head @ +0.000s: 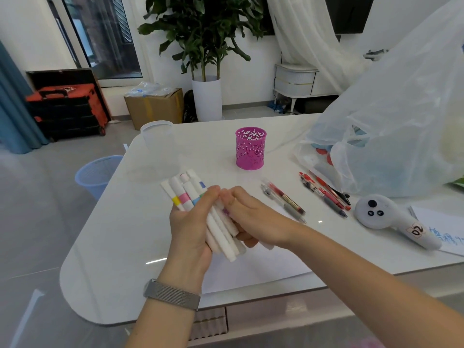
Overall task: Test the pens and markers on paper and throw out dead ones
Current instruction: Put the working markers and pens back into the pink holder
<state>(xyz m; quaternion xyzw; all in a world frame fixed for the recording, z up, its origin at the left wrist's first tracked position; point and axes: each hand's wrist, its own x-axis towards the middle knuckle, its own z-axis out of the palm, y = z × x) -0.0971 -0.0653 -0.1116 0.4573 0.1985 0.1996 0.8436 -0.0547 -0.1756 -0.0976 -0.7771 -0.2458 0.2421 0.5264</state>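
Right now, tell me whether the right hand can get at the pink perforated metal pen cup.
Probably not at once. The right hand is curled on the bundle of white markers together with the left hand. Once it lets go, the way looks free: bare white table lies between it and the pink perforated metal pen cup.

A sticker on the handle of the white controller [391,217] reads "02" in black marker. Blue handwriting on the paper sheet [447,237] beside it is too small to read.

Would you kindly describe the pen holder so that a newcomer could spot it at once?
Start at the white glossy table. Toward its far edge, left of the translucent plastic bag, stands a magenta perforated metal cup. It is the only upright, brightly coloured container there.
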